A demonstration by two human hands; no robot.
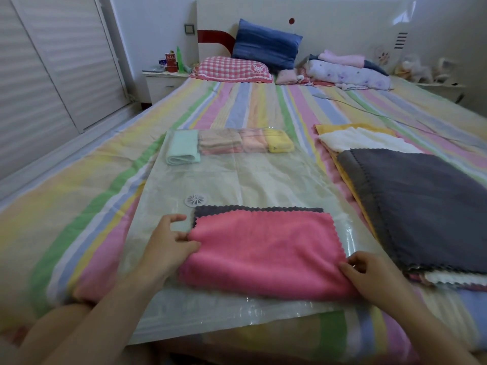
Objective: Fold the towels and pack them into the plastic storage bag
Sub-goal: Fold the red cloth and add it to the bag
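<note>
Striped bed, pink towel lying crosswise, both hands pinching ends

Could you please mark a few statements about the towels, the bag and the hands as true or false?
1. The left hand and the right hand both hold the pink towel. True.
2. The towel stack on the right has a yellow towel on top. False: a dark grey towel lies on top.
3. Four folded towels lie in a row at the far end of the plastic storage bag. True.
4. The pink towel hangs in the air. False: it lies flat on the plastic storage bag.
</note>
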